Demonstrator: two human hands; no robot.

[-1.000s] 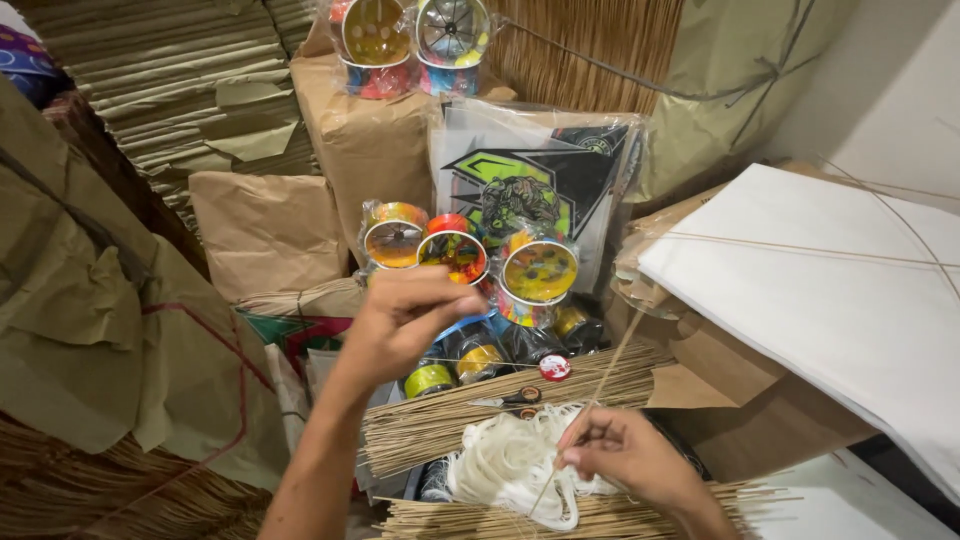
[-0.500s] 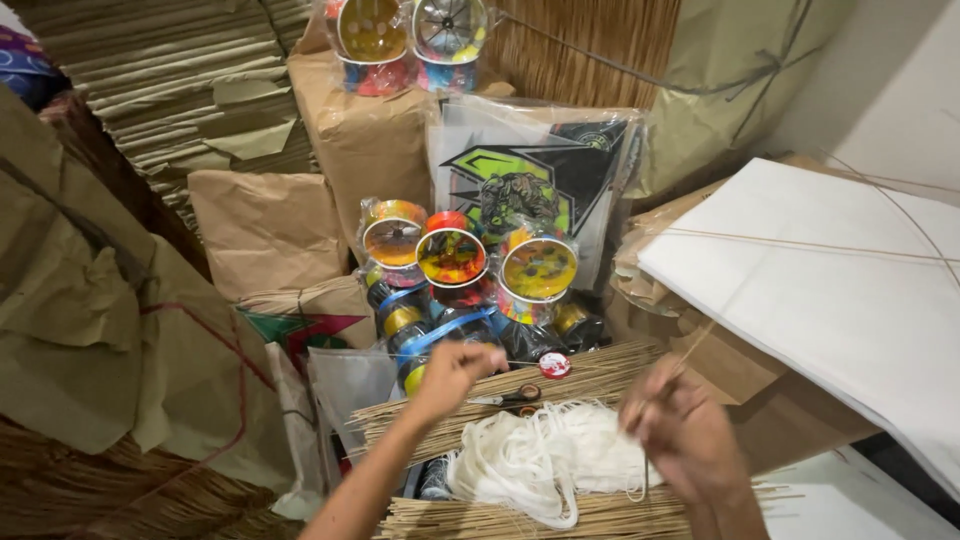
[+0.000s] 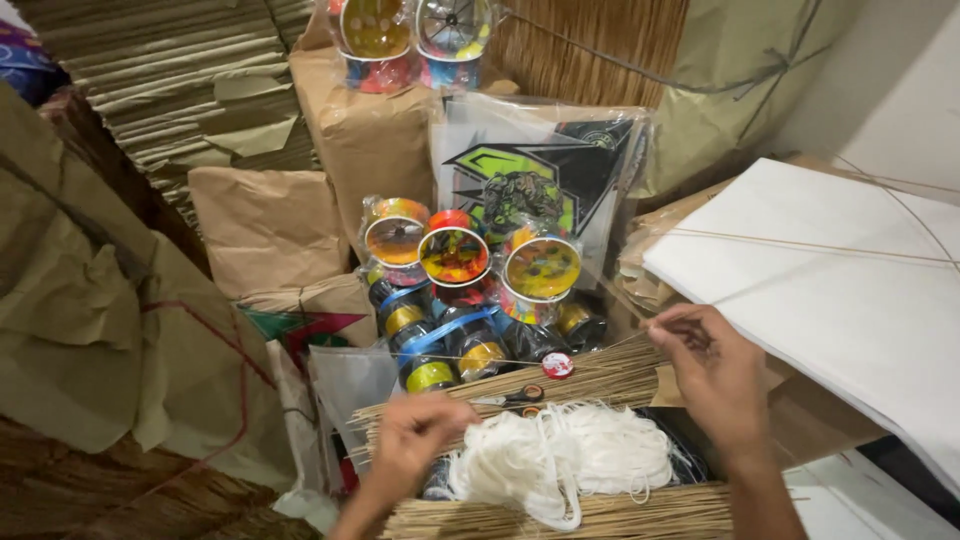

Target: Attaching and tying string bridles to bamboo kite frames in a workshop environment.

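A loose tangle of white thread lies between two bundles of thin bamboo sticks. My left hand rests at the tangle's left edge, fingers curled on strands of it. My right hand is up at the right, thumb and fingers pinched on a thin strand beside the edge of a white paper kite. Small scissors lie on the far stick bundle between my hands.
Colourful thread spools are stacked behind the sticks, with dark spools under them. A bagged kite with a green and black design stands behind. Brown paper parcels and stacked folded paper crowd the left and back.
My left hand came down from in front of the spools to the thread tangle. My right hand rose from the tangle up and to the right, toward the white kite.
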